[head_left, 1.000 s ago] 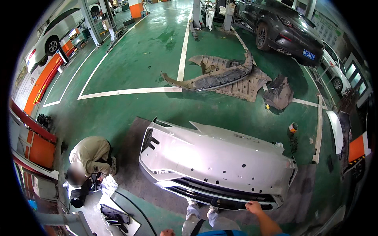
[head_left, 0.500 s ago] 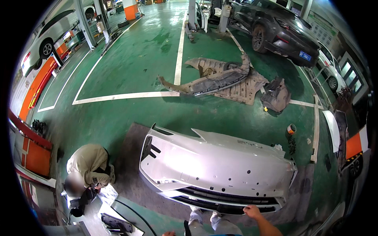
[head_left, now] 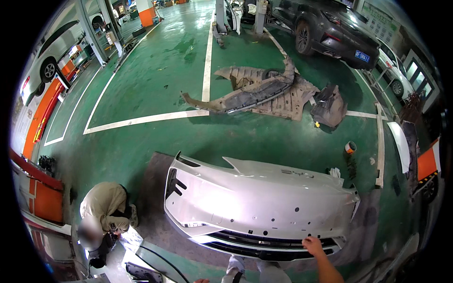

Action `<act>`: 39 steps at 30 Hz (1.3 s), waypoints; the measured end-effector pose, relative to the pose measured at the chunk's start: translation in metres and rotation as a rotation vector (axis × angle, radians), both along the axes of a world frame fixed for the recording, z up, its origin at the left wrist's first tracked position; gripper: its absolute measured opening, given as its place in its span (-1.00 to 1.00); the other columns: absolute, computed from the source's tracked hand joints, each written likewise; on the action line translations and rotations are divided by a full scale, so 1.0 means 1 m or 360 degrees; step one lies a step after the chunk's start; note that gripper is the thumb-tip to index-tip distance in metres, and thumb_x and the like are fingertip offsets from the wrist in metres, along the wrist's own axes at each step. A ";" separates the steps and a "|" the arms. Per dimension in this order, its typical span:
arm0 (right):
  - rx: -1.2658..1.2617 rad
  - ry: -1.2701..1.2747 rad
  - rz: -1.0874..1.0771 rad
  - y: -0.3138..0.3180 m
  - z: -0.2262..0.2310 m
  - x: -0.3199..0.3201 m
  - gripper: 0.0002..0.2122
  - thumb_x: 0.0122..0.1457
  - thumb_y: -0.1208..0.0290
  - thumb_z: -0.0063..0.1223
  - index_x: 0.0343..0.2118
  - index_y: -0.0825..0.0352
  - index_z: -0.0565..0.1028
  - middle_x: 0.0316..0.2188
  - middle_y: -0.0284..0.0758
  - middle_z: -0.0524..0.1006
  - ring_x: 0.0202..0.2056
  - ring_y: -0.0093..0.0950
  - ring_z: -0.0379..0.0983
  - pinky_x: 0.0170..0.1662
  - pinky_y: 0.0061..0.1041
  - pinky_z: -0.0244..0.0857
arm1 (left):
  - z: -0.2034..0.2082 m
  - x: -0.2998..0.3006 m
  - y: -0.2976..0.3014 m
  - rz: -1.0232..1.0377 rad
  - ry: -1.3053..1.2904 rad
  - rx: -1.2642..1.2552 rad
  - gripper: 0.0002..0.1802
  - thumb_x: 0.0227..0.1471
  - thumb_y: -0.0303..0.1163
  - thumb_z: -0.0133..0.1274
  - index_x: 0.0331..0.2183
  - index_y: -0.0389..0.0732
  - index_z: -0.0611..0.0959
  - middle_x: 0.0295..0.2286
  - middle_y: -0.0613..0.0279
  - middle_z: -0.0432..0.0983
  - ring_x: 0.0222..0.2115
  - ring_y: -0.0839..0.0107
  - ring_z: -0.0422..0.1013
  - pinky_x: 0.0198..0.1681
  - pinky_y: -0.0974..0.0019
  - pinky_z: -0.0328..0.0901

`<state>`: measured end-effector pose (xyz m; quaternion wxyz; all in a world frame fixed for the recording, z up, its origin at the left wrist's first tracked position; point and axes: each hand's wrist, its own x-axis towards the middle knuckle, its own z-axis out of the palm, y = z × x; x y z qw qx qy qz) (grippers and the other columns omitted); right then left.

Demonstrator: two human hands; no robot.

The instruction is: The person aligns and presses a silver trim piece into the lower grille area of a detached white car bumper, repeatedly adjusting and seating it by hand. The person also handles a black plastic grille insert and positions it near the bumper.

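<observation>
A large white car bumper (head_left: 255, 195) lies on a dark mat at my feet, its black grille (head_left: 264, 240) on the side nearest me. Several dark round holes dot its surface. Over the right part of the grille is my right hand (head_left: 312, 245), fingers drawn together at the tips. Whatever they may pinch is too small to make out, and I cannot tell whether the hand touches the bumper. Only a sliver of my left hand (head_left: 202, 280) shows at the lower edge, left of my legs; its fingers are mostly hidden.
At left, a person (head_left: 104, 207) crouches over brightly lit parts. A black cable (head_left: 165, 259) runs near my feet. Beyond the bumper lie dirty undertray panels (head_left: 264, 89), a dark liner (head_left: 329, 106) and an open can (head_left: 350, 147). A dark car (head_left: 330, 33) stands at the far right.
My right hand has moved a little to the right and up along the grille's right part. The whole view has shifted slightly. The crouching person stays in place.
</observation>
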<state>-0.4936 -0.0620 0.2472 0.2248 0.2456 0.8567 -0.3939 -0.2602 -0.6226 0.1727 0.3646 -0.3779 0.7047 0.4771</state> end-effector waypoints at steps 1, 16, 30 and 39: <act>-0.0042 0.0072 0.0013 0.000 0.001 -0.010 -0.81 0.15 0.37 0.14 -0.38 0.44 0.58 -0.55 -0.30 0.58 -0.50 -0.53 0.50 -0.37 -0.51 0.38 | 0.005 0.002 0.001 -0.0021 0.0034 -0.0016 -0.56 0.16 -0.06 -0.08 -0.39 -0.22 0.68 -0.53 0.14 0.61 -0.53 0.35 0.49 -0.40 0.20 0.37; 0.0270 0.0899 0.0142 0.062 -0.016 -0.280 -0.71 0.26 0.21 0.06 -0.16 0.36 0.55 -0.31 -0.16 0.59 -0.24 -0.26 0.54 -0.13 -0.35 0.38 | 0.040 0.077 0.095 -0.0900 0.0440 -0.0193 -0.76 0.12 -0.25 0.06 -0.23 -0.18 0.61 -0.35 0.06 0.55 -0.40 0.15 0.50 -0.35 0.14 0.42; 0.0520 0.0724 0.0669 0.098 -0.120 -0.369 -0.52 0.35 0.02 -0.15 -0.09 0.44 0.52 -0.12 0.00 0.54 -0.07 -0.02 0.44 0.03 -0.24 0.27 | 0.032 0.080 0.158 0.0658 -0.0523 0.0035 -0.62 0.20 -0.12 0.05 -0.38 -0.30 0.63 -0.53 0.28 0.54 -0.54 0.51 0.45 -0.45 0.38 0.36; 0.0647 0.0518 0.0625 0.153 -0.124 -0.358 -0.50 0.35 0.01 -0.10 0.01 0.45 0.49 0.01 0.05 0.49 0.02 -0.04 0.41 0.10 -0.30 0.22 | 0.001 -0.032 0.174 0.0112 0.0131 -0.0188 -0.57 0.22 -0.13 -0.03 -0.40 -0.35 0.62 -0.48 0.12 0.57 -0.44 0.37 0.50 -0.30 0.29 0.38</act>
